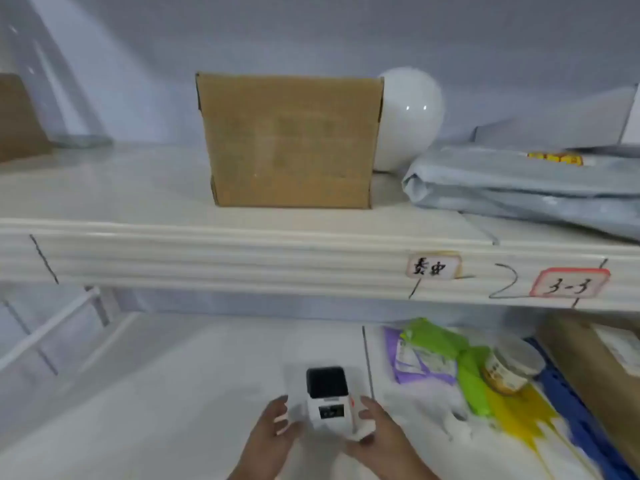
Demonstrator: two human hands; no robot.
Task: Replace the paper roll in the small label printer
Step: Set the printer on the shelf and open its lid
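**Two hands hold a small label printer in front of storage shelves**

A small white label printer with a black top [327, 398] sits low in the centre, held between two bare hands above the pale lower shelf [156, 393]. The left hand [273, 429] cups its left side; the right hand [375, 427] grips its right side, fingers [367, 408] curled against the casing. Above, the cream upper shelf [242, 258] carries a brown cardboard box [291, 140], a white glossy globe [410, 116] and grey plastic mailing bags [519, 181].

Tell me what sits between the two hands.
In the head view, the small label printer sits between the left hand and the right hand, which hold its sides.
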